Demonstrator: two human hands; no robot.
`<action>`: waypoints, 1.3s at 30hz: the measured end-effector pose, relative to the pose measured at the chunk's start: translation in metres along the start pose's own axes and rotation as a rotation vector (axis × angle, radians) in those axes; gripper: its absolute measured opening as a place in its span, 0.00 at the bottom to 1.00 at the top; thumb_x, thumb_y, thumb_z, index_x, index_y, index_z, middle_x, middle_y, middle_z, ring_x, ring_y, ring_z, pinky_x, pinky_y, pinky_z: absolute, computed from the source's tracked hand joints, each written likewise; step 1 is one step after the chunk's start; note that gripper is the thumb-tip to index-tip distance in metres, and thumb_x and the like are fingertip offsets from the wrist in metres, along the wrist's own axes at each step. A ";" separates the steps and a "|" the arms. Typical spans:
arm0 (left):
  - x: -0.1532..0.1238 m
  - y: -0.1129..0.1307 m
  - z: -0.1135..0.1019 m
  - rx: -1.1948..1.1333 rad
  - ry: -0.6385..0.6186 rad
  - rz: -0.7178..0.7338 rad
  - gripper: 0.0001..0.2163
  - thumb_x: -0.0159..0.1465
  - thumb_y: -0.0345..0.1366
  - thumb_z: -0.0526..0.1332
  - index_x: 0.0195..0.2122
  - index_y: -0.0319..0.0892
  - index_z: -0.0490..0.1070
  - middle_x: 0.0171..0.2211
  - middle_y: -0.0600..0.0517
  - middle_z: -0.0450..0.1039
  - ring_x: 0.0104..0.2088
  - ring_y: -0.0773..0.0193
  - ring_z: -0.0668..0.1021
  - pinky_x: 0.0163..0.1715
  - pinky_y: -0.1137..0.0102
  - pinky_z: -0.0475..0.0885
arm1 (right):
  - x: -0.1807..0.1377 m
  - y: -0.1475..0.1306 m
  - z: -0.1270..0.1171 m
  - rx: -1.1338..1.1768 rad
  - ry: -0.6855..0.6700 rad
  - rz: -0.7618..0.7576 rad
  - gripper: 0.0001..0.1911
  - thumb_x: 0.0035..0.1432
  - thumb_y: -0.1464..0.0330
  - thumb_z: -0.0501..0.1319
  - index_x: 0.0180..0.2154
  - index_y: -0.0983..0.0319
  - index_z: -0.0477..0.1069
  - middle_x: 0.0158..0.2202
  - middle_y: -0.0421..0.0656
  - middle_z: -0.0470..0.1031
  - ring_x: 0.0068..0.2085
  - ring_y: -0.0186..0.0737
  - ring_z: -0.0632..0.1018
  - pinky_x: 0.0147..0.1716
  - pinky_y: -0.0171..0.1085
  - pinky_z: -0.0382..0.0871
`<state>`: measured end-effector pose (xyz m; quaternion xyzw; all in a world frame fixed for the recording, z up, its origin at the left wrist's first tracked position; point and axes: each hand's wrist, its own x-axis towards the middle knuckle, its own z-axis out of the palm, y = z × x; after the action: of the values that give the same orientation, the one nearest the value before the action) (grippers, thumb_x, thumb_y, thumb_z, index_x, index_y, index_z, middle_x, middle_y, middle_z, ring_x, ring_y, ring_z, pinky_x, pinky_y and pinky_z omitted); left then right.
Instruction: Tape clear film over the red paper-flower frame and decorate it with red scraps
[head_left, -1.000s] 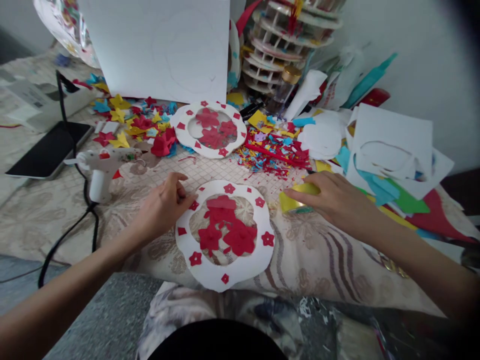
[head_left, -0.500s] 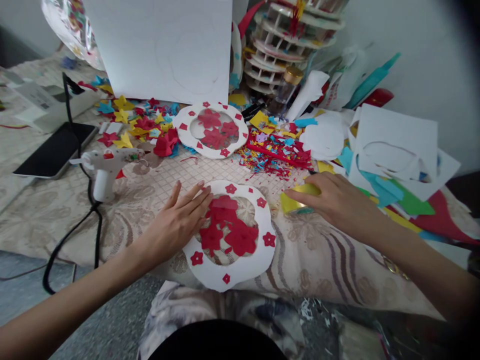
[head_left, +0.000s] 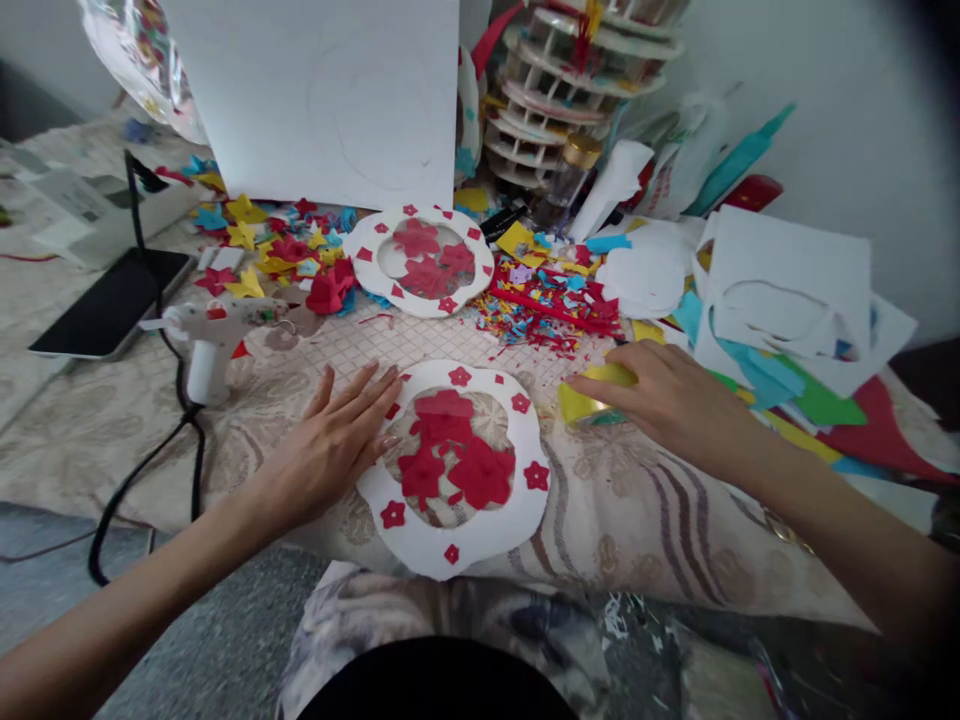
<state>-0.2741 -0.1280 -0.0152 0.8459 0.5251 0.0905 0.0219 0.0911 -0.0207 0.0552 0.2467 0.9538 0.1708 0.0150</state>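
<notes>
In front of me lies a white scalloped paper frame with red flower cutouts round its rim. Larger red paper flowers show in its middle, apparently under a clear film. My left hand rests flat at the frame's left edge, fingers stretched out and fingertips on the rim. To the right of the frame, my right hand grips a roll of yellow tape that sits on the tablecloth. A similar white frame with red flowers lies farther back.
A white hot glue gun with a black cord and a dark phone lie at left. Coloured paper scraps are heaped behind. Cut paper sheets are piled at right. A white board and tiered stand are at the back.
My left hand has slid left, off the frame's middle and onto its left rim. My right hand stays on the tape roll, nearly unmoved.
</notes>
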 end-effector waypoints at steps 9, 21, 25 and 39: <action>0.051 0.049 -0.004 -0.052 -0.093 0.155 0.28 0.69 0.48 0.43 0.63 0.33 0.54 0.65 0.39 0.52 0.66 0.51 0.52 0.63 0.48 0.43 | 0.001 0.001 0.000 -0.002 0.011 -0.012 0.23 0.60 0.77 0.47 0.52 0.54 0.68 0.39 0.48 0.67 0.40 0.46 0.68 0.39 0.42 0.64; 0.090 0.089 0.022 -0.119 -0.159 0.273 0.32 0.68 0.53 0.42 0.64 0.34 0.51 0.66 0.38 0.48 0.66 0.54 0.53 0.64 0.49 0.39 | 0.001 0.000 0.000 0.037 0.016 0.021 0.24 0.58 0.78 0.49 0.53 0.56 0.68 0.41 0.48 0.67 0.41 0.47 0.68 0.40 0.43 0.62; 0.071 0.070 0.013 -0.093 -0.192 0.201 0.32 0.68 0.53 0.41 0.65 0.34 0.50 0.67 0.39 0.45 0.66 0.53 0.52 0.64 0.49 0.41 | 0.000 0.002 0.001 0.043 0.035 0.018 0.23 0.59 0.77 0.49 0.53 0.55 0.68 0.40 0.48 0.66 0.41 0.47 0.67 0.40 0.43 0.63; 0.006 0.010 0.002 0.032 -0.132 0.022 0.29 0.69 0.49 0.40 0.66 0.35 0.48 0.66 0.41 0.48 0.66 0.53 0.53 0.63 0.48 0.41 | 0.001 0.003 0.000 0.092 -0.006 0.030 0.25 0.57 0.78 0.49 0.53 0.55 0.67 0.39 0.47 0.67 0.41 0.46 0.67 0.40 0.42 0.61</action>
<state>-0.2622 -0.1272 -0.0155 0.8561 0.5144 0.0264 0.0417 0.0911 -0.0179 0.0565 0.2619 0.9568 0.1261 0.0042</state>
